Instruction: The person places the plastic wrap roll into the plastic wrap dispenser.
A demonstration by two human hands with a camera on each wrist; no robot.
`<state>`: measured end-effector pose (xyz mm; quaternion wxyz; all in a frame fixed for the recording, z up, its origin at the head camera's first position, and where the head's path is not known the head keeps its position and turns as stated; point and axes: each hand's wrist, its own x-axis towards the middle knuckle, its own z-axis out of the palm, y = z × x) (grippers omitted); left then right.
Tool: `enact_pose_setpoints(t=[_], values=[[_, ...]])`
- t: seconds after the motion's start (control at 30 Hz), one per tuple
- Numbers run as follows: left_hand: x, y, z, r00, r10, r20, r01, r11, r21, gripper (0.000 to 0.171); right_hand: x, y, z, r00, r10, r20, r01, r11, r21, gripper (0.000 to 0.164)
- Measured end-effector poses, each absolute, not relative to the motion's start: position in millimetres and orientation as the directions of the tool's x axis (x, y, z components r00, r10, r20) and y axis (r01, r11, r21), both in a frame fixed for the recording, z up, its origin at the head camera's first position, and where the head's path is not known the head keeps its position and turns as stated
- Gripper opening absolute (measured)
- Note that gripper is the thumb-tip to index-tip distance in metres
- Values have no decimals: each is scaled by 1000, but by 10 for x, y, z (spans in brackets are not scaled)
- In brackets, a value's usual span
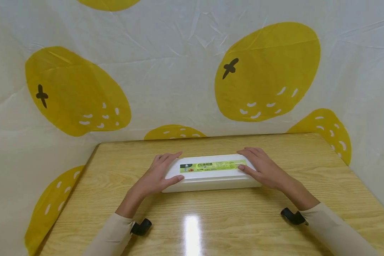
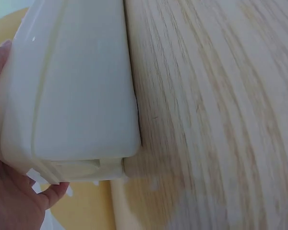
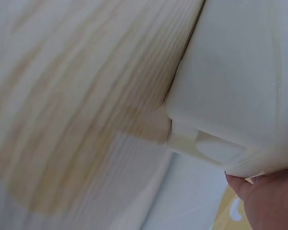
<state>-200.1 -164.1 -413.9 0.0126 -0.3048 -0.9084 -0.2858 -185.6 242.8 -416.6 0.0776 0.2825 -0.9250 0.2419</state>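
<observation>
A long white plastic cling film box (image 1: 211, 183) lies on the wooden table, with a green and yellow printed label (image 1: 208, 166) along its top. The left hand (image 1: 158, 175) grips its left end, thumb on the front top edge and fingers reaching round the end and back. At the other end the right hand (image 1: 265, 170) holds it the same way, its thumb over the label's right end. In the left wrist view, fingertips of the left hand (image 2: 19, 201) curl under the lid's end. Part of the right hand (image 3: 273, 201) shows against the box's end in the right wrist view.
The wooden table (image 1: 236, 220) spreads around the box, with a bright light reflection at the front. Behind it hangs a white cloth (image 1: 166, 81) printed with large yellow fruit. A black wrist device (image 1: 142, 227) sits on the left sleeve, another (image 1: 292, 216) on the right.
</observation>
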Motion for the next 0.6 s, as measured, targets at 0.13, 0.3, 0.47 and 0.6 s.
enact_pose_setpoints(t=[0.13, 0.3, 0.47, 0.6], values=[[-1997, -1634, -4120, -807, 551, 211, 585, 697, 416, 81, -1852, 2382, -4121, -818, -502, 281, -572, 759, -311, 53], [-1985, -1534, -4101, -765, 591, 258, 642, 734, 223, 77, -1853, 2245, -4075, -785, -547, 292, -607, 775, -179, 56], [-1967, -1423, -4121, -730, 617, 293, 670, 730, 133, 64, -1862, 2195, -4082, -793, -534, 294, -590, 793, -151, 59], [-1956, -1385, -4115, -736, 606, 302, 659, 743, 114, 62, -1861, 2179, -4061, -798, -534, 281, -584, 800, -139, 62]])
